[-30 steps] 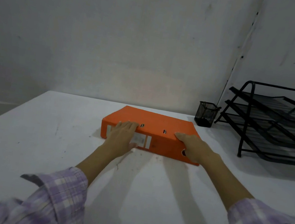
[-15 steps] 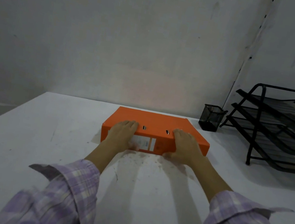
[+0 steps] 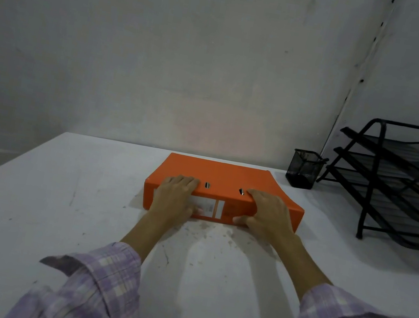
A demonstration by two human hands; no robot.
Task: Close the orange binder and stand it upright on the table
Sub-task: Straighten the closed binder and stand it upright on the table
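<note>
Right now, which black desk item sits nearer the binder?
The small mesh pen cup, just beyond the orange binder; the tiered tray rack stands farther right.

An orange lever-arch binder [image 3: 224, 178] lies flat and closed on a white table [image 3: 59, 189], its broad cover facing up and its thick spine turned toward the viewer. The spine carries a white label near its middle, and two small metal slots show on the cover just above the spine edge. It sits toward the far middle of the table, its far edge close to the wall, and it is not yet standing upright.
</note>
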